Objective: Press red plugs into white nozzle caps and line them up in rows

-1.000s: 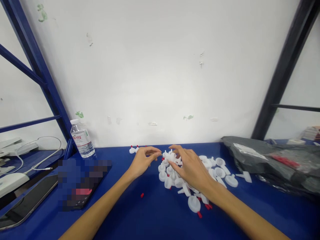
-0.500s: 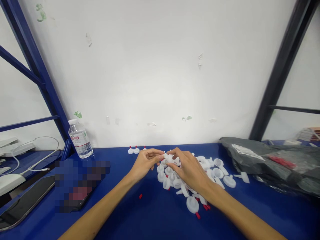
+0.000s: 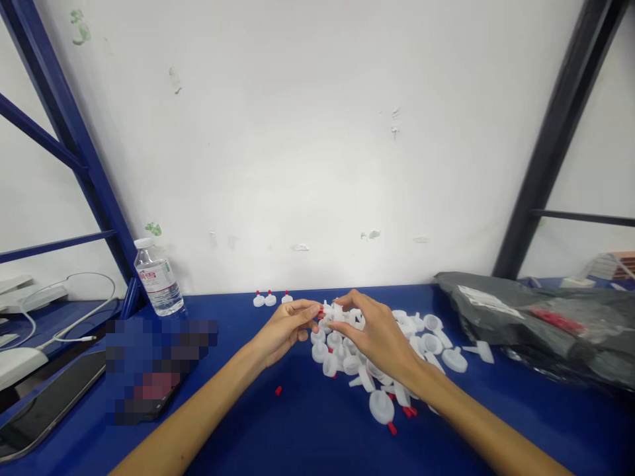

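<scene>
Over the near-left side of a pile of white nozzle caps (image 3: 351, 363), my two hands meet. My left hand (image 3: 286, 332) pinches a small red tip (image 3: 321, 311) between thumb and fingertips. Thumb and fingers of my right hand (image 3: 380, 332) grip a white nozzle cap (image 3: 337, 311) by its round base, its spout turned toward the red tip. Whether tip and spout are joined cannot be made out. At the table's back edge stand three white caps (image 3: 270, 300) upright with red tips. One cap with a red tip (image 3: 381, 406) lies at the pile's front.
A loose red tip (image 3: 278, 391) lies on the blue table (image 3: 238, 410). To the left are a water bottle (image 3: 159, 281), a phone (image 3: 52, 403) and a pixelated dark object (image 3: 163, 377). A grey plastic bag (image 3: 496, 317) lies at the right, before the white wall (image 3: 297, 132).
Red now shows at my left fingertips, beside the white cap's spout. My left hand has shifted slightly left and down; the right hand still grips the cap with fingers spread a little wider.
</scene>
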The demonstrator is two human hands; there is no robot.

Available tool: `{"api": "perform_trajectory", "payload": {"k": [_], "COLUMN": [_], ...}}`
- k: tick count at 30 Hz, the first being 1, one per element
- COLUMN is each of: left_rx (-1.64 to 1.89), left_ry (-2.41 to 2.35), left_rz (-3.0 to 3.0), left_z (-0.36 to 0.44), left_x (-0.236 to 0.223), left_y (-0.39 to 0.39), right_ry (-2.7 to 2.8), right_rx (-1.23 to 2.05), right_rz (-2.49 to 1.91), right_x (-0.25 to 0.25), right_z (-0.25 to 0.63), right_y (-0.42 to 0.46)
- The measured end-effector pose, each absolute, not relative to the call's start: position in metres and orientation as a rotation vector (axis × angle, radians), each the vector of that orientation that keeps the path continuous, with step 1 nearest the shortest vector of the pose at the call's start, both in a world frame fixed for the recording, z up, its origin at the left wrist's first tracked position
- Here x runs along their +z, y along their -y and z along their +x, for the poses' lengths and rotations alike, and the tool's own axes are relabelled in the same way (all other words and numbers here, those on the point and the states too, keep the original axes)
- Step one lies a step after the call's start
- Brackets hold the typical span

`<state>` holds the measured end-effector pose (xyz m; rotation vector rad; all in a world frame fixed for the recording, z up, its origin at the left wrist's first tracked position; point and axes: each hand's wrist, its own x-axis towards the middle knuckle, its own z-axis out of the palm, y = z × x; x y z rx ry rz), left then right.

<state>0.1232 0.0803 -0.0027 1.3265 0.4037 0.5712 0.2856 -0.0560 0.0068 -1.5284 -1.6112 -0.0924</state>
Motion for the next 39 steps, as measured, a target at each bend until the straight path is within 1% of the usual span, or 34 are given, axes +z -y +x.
{"api": "perform_trajectory", "payload": {"k": [6,18,27,32,39], "left_rx": [0.484,0.563,0.615,0.704,0.946], "left_ry": [-0.384,-0.368,-0.472,-0.56,-0.811], "left_rz": [1.254,1.371,1.41,1.523,2.028], "left_z": [0.121,0.122,0.126,0.127,0.107], "left_x": [-0.009,-0.003,0.006,0.003,0.006], "left_y": [-0.084,-0.08,-0.068,-0.075,-0.12], "right_ry": [1.603,1.556,1.423,1.447,1.402], "right_rx": [-0.026,0.047,0.058,0.073,0.091], "right_rz": [-1.445,-1.482,-1.498,-1.527,-1.522], "right_x": [0.008,0.011,0.012,0.009,0.017], "right_z": [0.286,0.285,0.281,0.28,0.281], "right_y": [0.058,0.061,0.055,0.053,0.056]}}
